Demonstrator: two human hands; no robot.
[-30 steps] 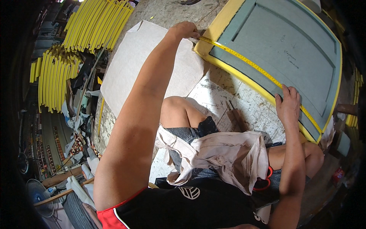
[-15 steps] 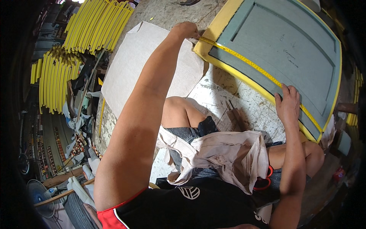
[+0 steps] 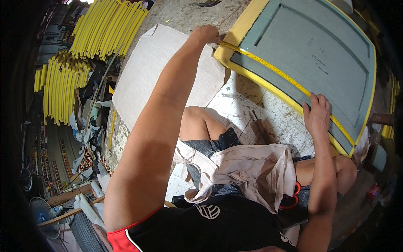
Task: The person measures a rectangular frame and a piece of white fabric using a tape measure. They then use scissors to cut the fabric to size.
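A yellow measuring tape (image 3: 277, 72) lies stretched across a grey-green panel with a yellow border (image 3: 294, 46). At its far left end my left hand (image 3: 207, 33) is closed on the tape, at the panel's corner. A small dark tip sticks out beside that hand; I cannot make out what it is. My right hand (image 3: 317, 114) rests on the tape nearer the panel's right end, its fingers laid over it and the thumb apart. Handwritten marks show on the panel. A white sheet (image 3: 168, 67) lies under my left forearm.
Crumpled pale cloth (image 3: 252, 168) drapes over my lap, with red-handled scissors (image 3: 297, 195) beside it. A dark pointed tool (image 3: 258, 128) lies on the scratched white surface between my knees. Yellow frames (image 3: 107, 29) are stacked at the far left, and a fan (image 3: 44, 218) stands lower left.
My left hand has shifted very slightly right, and a dark tip now shows beside it. The tape, panel and right hand stay in place.
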